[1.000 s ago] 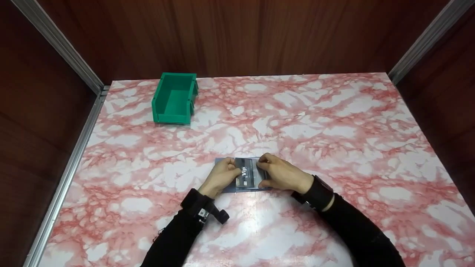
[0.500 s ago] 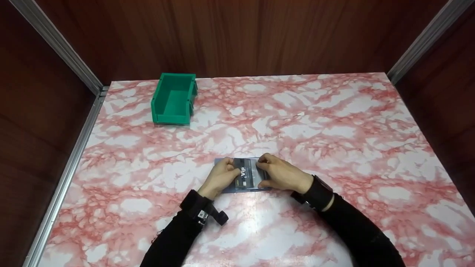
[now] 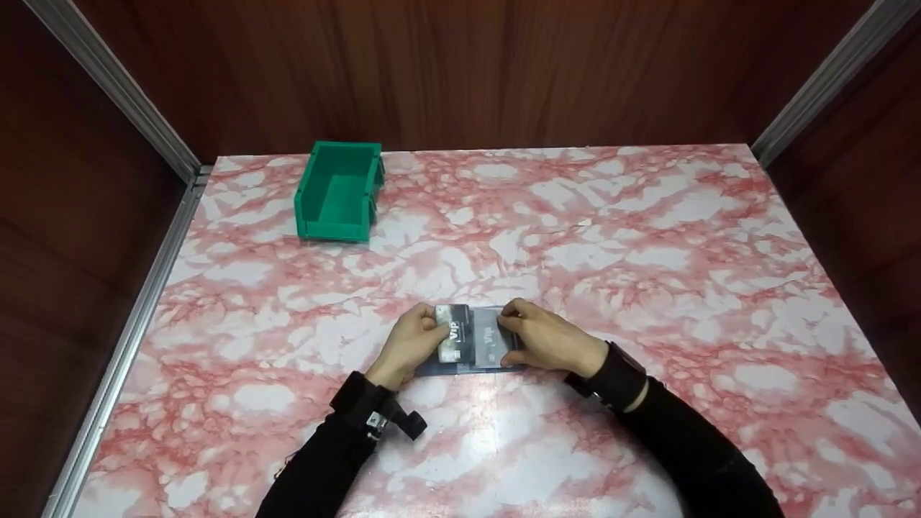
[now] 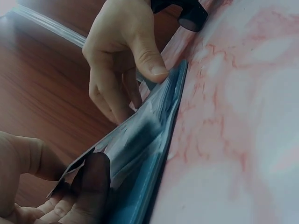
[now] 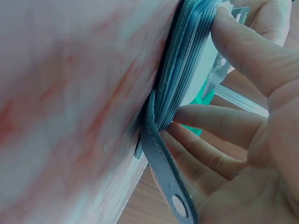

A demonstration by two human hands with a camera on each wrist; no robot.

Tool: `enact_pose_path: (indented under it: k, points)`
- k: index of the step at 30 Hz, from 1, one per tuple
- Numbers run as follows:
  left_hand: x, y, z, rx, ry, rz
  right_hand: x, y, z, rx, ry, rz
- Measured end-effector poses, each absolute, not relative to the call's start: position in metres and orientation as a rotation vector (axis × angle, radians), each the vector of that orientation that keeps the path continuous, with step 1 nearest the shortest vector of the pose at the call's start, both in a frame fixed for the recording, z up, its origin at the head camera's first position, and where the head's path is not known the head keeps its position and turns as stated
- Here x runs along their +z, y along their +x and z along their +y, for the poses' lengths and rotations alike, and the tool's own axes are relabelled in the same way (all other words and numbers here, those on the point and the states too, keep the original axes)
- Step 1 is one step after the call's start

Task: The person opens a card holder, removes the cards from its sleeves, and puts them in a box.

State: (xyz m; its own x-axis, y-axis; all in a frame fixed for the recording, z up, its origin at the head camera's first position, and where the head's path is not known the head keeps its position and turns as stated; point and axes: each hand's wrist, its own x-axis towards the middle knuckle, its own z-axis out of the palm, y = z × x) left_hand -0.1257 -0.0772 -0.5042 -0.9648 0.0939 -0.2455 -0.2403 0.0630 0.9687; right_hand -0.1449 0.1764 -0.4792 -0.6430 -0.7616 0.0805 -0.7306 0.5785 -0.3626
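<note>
My left hand point(image 3: 410, 342) pinches a grey card marked "Vip" point(image 3: 455, 315) between thumb and fingers. The card lies over the left part of an open card holder point(image 3: 440, 370) with a blue-grey cover. Beside it is a translucent sleeve point(image 3: 488, 351), through which faint "Vip" lettering shows. My right hand point(image 3: 552, 338) grips the holder's stack of sleeves at the right edge. In the right wrist view, the thumb lies on the sleeves point(image 5: 198, 51) and fingertips touch their edge. A strap with a snap button point(image 5: 163, 163) hangs from the holder.
A green plastic bin point(image 3: 338, 194) stands at the back left of the red-and-white marbled table point(image 3: 611, 244). Dark wood panels point(image 3: 460, 72) enclose the back and sides, with metal rails at the corners. Each wrist wears a black camera band.
My left hand has moved left with the grey card, away from the right hand. More of the translucent sleeve now shows. The right hand has barely moved.
</note>
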Motion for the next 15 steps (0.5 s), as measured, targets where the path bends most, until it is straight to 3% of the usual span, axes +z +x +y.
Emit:
enact_pose_path:
  k: [15]
  points:
    - [-0.473, -0.149, -0.126, 2.085, -0.314, 2.288, -0.479, -0.144, 0.176, -0.54, -1.264, 2.715]
